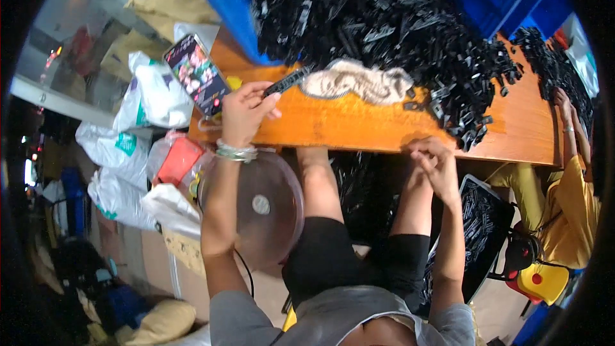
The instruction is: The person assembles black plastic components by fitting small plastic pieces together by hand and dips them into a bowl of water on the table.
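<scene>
Above the left part of the table edge, my left hand (245, 112) is closed on a long, narrow black plastic part (286, 82). The part slants up to the right, its far end near a soiled white and brown cloth (355, 83) lying on the wooden table. My right hand (437, 165) hangs at the front edge with curled fingers; whether something small is between them I cannot make out. A large heap of small black plastic parts (371, 19) covers the back of the table and spills forward near my right hand.
A lit phone (195, 74) leans at the table's left end, near white plastic bags (157, 93). A round translucent tub (269, 218) stands beside my left leg, a black crate of parts (474, 230) to my right. At far right, another person's hand (564, 106) touches a second heap.
</scene>
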